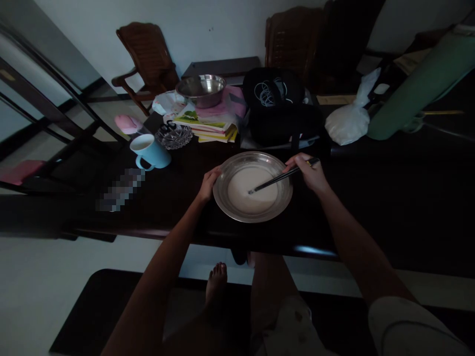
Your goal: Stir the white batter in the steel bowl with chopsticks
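Observation:
A wide metal bowl [222, 195] stands on the dark table, with a pale, milky liquid [247, 202] in it. My left hand [210, 184] grips the bowl's left rim, thumb and fingers closed on the edge. Dark chopsticks [276, 179] are held in my right hand [308, 171], above the bowl's right side. Their tips dip into the liquid near the middle and look coated with pale stuff.
Left of the bowl are a light blue mug [158, 154] and a glass ashtray [174, 136]. Behind lie books [215, 131], a second metal bowl [202, 94] and a black case [284, 121]. A tied bag of white powder [347, 123] and a green cylinder [419, 84] stand right.

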### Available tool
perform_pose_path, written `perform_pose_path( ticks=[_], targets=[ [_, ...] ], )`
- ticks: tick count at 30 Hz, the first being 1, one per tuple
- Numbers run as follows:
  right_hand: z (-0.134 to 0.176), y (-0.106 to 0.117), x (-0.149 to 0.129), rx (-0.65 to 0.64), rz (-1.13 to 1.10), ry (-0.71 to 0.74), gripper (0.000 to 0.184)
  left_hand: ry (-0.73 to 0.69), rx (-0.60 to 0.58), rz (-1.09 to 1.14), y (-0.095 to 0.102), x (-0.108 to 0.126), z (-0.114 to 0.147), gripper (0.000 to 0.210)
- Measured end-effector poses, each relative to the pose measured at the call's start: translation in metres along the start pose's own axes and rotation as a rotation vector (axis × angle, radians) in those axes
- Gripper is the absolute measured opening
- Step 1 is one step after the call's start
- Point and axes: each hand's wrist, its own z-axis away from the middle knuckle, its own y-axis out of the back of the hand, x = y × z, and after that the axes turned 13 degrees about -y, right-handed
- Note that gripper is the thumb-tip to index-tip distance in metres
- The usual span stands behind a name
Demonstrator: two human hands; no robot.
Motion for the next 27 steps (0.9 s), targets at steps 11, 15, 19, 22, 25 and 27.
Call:
perform_pose_path(
  ticks=[11, 15, 19, 22, 25, 27],
  targets=[
    [-0.0007, 0.0021, 0.0015, 0.009, -0.002, -0.011, 0.046, -0.013, -0.014, -0.005, 0.0014, -0.0024, -0.0008, 0.043],
    [-0.0013, 0.0037, 0.0015, 0.096, -0.021, 0.021, 0.043, 0.013, 0.005, 0.009, 0.0001, -0.0022, -0.0003, 0.044],
    [-0.0014, 0.0036, 0.0017, 0.046, -0.049, 0.021, 0.045, 0.029, -0.007, 0.02, 0.0008, -0.0027, 0.0003, 0.043],
    [0.0001, 0.0021, 0.0005, -0.003, -0.006, 0.038, 0.04, 0.029, -0.009, 0.023, 0.0016, -0.0032, 0.0004, 0.044],
    [-0.0009, 0.0037, 0.0007, 0.082, -0.026, 0.05, 0.037, 0.026, -0.007, 0.014, 0.0015, -0.0032, 0.0003, 0.044],
    [-0.0022, 0.005, 0.0018, 0.12, -0.074, 0.062, 0.039, 0.021, -0.012, 0.008, 0.0014, -0.0027, 0.0001, 0.044]
  ],
)
